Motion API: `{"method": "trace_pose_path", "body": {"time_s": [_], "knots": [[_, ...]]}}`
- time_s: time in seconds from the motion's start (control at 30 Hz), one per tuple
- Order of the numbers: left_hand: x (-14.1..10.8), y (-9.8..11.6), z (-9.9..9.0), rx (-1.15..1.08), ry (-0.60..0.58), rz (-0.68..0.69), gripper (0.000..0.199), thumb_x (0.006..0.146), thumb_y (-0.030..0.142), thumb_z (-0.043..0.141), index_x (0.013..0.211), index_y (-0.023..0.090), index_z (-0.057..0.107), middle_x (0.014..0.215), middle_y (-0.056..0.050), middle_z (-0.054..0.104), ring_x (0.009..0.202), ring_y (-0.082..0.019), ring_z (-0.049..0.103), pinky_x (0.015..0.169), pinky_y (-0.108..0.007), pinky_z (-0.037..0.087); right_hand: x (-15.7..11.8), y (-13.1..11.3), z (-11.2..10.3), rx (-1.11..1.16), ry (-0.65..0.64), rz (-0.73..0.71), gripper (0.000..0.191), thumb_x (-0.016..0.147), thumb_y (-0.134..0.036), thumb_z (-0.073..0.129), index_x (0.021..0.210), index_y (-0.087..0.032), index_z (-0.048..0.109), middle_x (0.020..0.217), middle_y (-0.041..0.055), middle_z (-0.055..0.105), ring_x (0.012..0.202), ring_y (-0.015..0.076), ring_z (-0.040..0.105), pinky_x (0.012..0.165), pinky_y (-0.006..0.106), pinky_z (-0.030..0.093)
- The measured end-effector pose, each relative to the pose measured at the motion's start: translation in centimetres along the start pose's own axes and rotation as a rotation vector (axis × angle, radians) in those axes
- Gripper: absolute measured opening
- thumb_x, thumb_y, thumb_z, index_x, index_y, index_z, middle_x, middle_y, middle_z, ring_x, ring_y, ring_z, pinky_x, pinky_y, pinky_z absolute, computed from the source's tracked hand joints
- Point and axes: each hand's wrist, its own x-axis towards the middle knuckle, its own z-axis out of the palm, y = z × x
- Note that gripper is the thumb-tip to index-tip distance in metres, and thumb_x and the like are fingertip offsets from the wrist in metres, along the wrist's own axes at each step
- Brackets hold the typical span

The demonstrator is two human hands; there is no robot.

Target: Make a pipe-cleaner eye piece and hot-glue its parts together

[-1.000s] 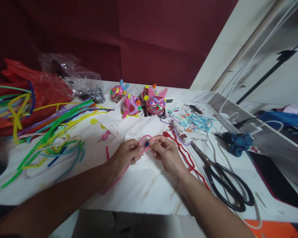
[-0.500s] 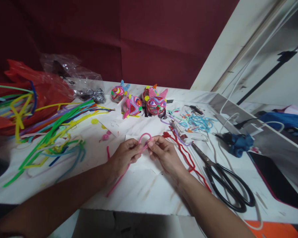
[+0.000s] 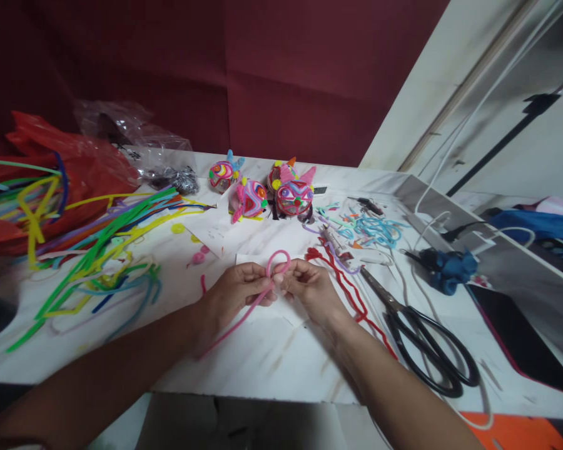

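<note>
1. While working with both bare hands over the marble-patterned bench (image 3: 258, 369), holds a pink pipe cleaner (image 3: 252, 306), bent into a small loop, at the centre of the clock.
2. With the left hand (image 3: 237, 290), near 8 o'clock from the loop, pinches the strand between thumb and curled fingers.
3. With the right hand (image 3: 309, 287), near 4 o'clock, grasps the loop's other side between thumb and fingers, hiding the exact contact behind the fingertips.
4. Shows the loop's rounded top at 12 o'clock, clear of both hands; trails the loose end across the left hand toward a point between 7 and 8.
5. Has a short pinkish piece (image 3: 203, 285) lying near the left hand around 9 o'clock, with pink discs (image 3: 198, 256) and a yellow disc (image 3: 177, 229) between 9 and 10.
6. From 11 to just past 12 o'clock, shows colourful ball-shaped figures (image 3: 248, 199) grouped toward the back.
7. Between 9 and 10, bears a bundle of pipe cleaners (image 3: 106, 234); toward 10, a red bag (image 3: 101, 162) and a clear plastic bag (image 3: 126, 128).
8. Between 2 and 3, has a white glue gun (image 3: 373, 257) and light-blue strips (image 3: 380, 231).
9. Toward 4, has twisted red strands (image 3: 362, 312), then large black-handled scissors (image 3: 393, 305), blades pointing toward the back.
</note>
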Motion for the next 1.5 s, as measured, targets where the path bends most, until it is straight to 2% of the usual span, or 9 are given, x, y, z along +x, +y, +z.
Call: {"method": "trace_pose_path", "body": {"time_s": [0.17,0.43,0.53,0.7,0.83,0.9,1.07,1.27,1.5], "knots": [[-0.1,0.2,-0.1,-0.006,-0.001,-0.02,0.036,0.059,0.034,0.092,0.077,0.014,0.068,0.075,-0.004,0.072,0.067,-0.015,0.067,0.068,-0.029,0.055,0.0,0.1,-0.2,-0.008,0.011,-0.006,0.031,0.053,-0.038,0.092,0.068,-0.019,0.072,0.053,-0.0038,0.06,0.047,0.0096,0.047,0.044,0.022,0.037],[-0.3,0.2,0.1,-0.012,0.016,-0.06,0.038,0.056,0.036,0.092,0.075,0.014,0.067,0.073,-0.003,0.068,0.071,-0.015,0.065,0.065,-0.026,0.051,0.0,0.7,-0.1,-0.037,-0.001,-0.014,0.03,0.055,-0.039,0.092,0.063,-0.019,0.071,0.051,-0.0042,0.058,0.046,0.0083,0.042,0.044,0.023,0.033],[-0.5,0.4,0.4,0.007,0.02,-0.065,0.037,0.056,0.037,0.091,0.072,0.014,0.067,0.067,-0.001,0.065,0.064,-0.012,0.06,0.06,-0.022,0.046,0.0,0.7,-0.2,-0.037,-0.002,0.0,0.029,0.055,-0.039,0.092,0.064,-0.019,0.072,0.051,-0.0038,0.059,0.046,0.0083,0.041,0.044,0.023,0.033],[-0.3,0.5,0.4,0.019,0.023,0.039,0.033,0.057,0.036,0.088,0.066,0.014,0.065,0.06,0.001,0.059,0.056,-0.008,0.05,0.05,-0.02,0.034,-0.1,0.2,-0.2,-0.018,-0.002,0.026,0.031,0.054,-0.037,0.092,0.069,-0.019,0.072,0.055,-0.0042,0.06,0.047,0.0085,0.043,0.043,0.022,0.034],[0.2,0.5,0.0,0.019,0.128,0.11,0.031,0.057,0.034,0.085,0.069,0.015,0.064,0.061,0.0,0.061,0.058,-0.009,0.052,0.054,-0.02,0.038,-0.1,0.1,-0.2,-0.03,0.018,0.08,0.035,0.051,-0.035,0.092,0.073,-0.019,0.07,0.063,-0.0029,0.064,0.046,0.0079,0.046,0.04,0.021,0.036],[0.4,0.5,-0.3,0.039,0.189,0.122,0.031,0.055,0.033,0.084,0.071,0.015,0.066,0.061,0.0,0.061,0.058,-0.009,0.052,0.052,-0.019,0.036,0.0,0.1,-0.4,-0.058,0.025,0.106,0.035,0.052,-0.035,0.09,0.073,-0.018,0.069,0.061,-0.0029,0.064,0.044,0.0081,0.046,0.038,0.021,0.034],[0.9,1.1,-1.0,0.199,0.227,0.103,0.029,0.053,0.033,0.081,0.07,0.014,0.068,0.063,-0.001,0.063,0.055,-0.009,0.049,0.043,-0.018,0.03,0.5,-0.5,-1.7,-0.129,0.12,0.046,0.029,0.058,-0.035,0.083,0.075,-0.017,0.068,0.055,-0.0031,0.062,0.04,0.0076,0.045,0.037,0.021,0.033],[1.3,2.2,-1.9,0.428,0.262,0.087,0.024,0.052,0.032,0.077,0.065,0.015,0.068,0.06,-0.002,0.064,0.051,-0.009,0.05,0.041,-0.019,0.033,1.6,-1.1,-3.7,-0.19,0.277,-0.071,0.026,0.056,-0.032,0.08,0.073,-0.018,0.066,0.051,-0.0053,0.058,0.038,0.0073,0.04,0.037,0.022,0.03],[2.1,2.0,-3.0,0.569,0.27,0.094,0.024,0.052,0.031,0.074,0.068,0.015,0.069,0.056,0.0,0.063,0.051,-0.012,0.052,0.04,-0.019,0.038,2.9,0.6,-5.4,-0.353,0.27,-0.13,0.012,0.064,-0.031,0.074,0.067,-0.023,0.065,0.057,-0.0021,0.06,0.046,0.0122,0.047,0.045,0.027,0.035]]}}
